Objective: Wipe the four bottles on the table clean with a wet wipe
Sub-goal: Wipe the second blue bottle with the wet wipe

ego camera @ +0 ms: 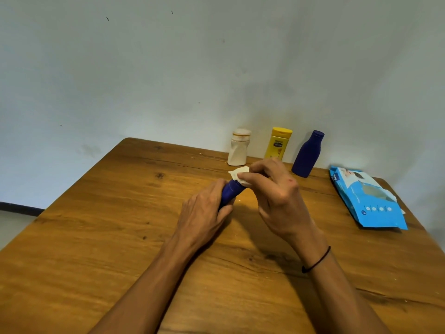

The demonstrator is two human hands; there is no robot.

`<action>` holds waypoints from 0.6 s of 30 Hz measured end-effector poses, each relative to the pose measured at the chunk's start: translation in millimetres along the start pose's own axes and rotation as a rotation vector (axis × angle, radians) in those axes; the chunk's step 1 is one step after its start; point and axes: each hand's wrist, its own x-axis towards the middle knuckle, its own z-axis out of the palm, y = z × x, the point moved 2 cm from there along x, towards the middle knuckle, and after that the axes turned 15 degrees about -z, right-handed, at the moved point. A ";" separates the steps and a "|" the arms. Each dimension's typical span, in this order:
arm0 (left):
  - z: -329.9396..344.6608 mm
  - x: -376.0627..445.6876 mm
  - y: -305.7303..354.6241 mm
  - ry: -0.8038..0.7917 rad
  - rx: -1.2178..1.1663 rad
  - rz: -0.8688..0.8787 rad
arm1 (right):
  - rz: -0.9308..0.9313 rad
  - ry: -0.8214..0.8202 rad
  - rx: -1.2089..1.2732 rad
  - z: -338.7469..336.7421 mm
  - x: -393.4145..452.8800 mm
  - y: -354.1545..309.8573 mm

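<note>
Head view: your left hand (204,208) grips a small dark-blue bottle (230,192), fingers curled round its lower body, so only the smooth, cylindrical upper part shows; it is held tilted, top end pointing up and right, above the table (101,237). Your right hand (274,189) pinches a white wet wipe (238,174) betw. thumb and fingertips, pressed on the bottle's top end; the wipe is crumpled, thin, soft-looking, w/ one corner sticking out to the left. A thin dark band (317,260) sits on the right wrist. Table: wood-grain top, warm brown, knots and dark grain lines, rounded far corner. At the far edge, by the wall (168,68), 3 bottles stand upright in a row: a white bottle (238,150) w/ a dented, creased body and pale ribbed cap; a yellow bottle (278,143), glossy, flat yellow cap, label text too small to read; a tall dark-blue bottle (307,155), matte, narrow neck. The right hand partly hides the yellow bottle's base. Right of them lies a light-blue wipes pack (368,198), flat, soft foil, flap partly lifted. Count: 4 bottles (2 blue, 1 yellow, 1 white), 1 wipe, 1 pack. Wall: pale, plain, few small dark marks.
</note>
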 end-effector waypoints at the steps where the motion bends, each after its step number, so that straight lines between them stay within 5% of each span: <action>1: -0.4 -0.3 0.4 0.005 0.006 0.004 | 0.035 0.013 0.019 -0.8 -0.9 2.2; 9: -3.6 -1.2 2.8 0.018 0.032 0.000 | 0.418 0.216 0.130 -3.9 3.5 18.1; 14: -5.3 -2.0 4.9 0.031 0.037 -0.005 | 0.416 0.182 0.265 -5.3 0.4 20.2; 18: -5.7 -1.7 3.7 0.027 0.046 -0.011 | 0.224 0.024 0.401 -11.5 6.7 12.9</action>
